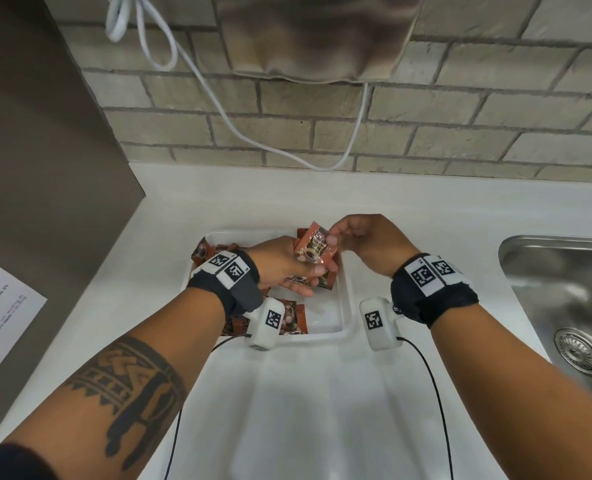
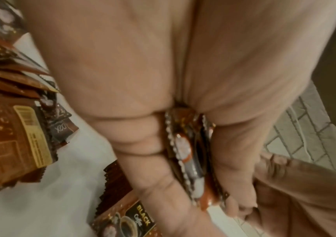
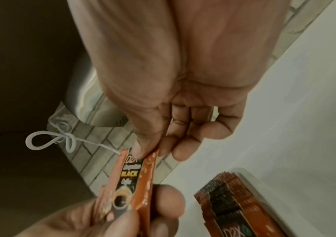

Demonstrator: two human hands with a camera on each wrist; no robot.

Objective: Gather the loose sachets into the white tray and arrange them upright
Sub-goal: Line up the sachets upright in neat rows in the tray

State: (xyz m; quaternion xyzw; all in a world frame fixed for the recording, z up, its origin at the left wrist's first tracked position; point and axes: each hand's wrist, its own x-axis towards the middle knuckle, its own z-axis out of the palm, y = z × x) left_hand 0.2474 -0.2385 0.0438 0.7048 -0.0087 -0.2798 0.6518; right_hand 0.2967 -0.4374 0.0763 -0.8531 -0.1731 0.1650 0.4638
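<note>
Foil, slick and orange-brown, is what I have between my hands: a small stack of sachets [image 1: 317, 249] held above the white tray [image 1: 345, 299], toward its 1 o'clock corner. My left hand [image 1: 284, 265] grips the stack from below, fingers and thumb curled round its lower edges; the left wrist view shows several serrated edges squeezed side by side in that grip. My right hand [image 1: 367, 237] pinches the top of the front sachet between thumb and forefinger, its other fingers loosely curled.

More sachets lie flat in the tray: a heap at 10 o'clock [image 1: 206, 252], a few at 7 o'clock [image 1: 296, 318] partly hidden by my wrist camera, and some under my left hand. I cannot tell whether any stand upright yet.

The risks, as I judge them: foil slides on foil, so if my left grip eases while the right tugs or straightens the front one, the stack could fan out and drop back flat. Set down without something to lean on, they would likely topple. The loose ones lying below could also keep the stack from seating squarely.
</note>
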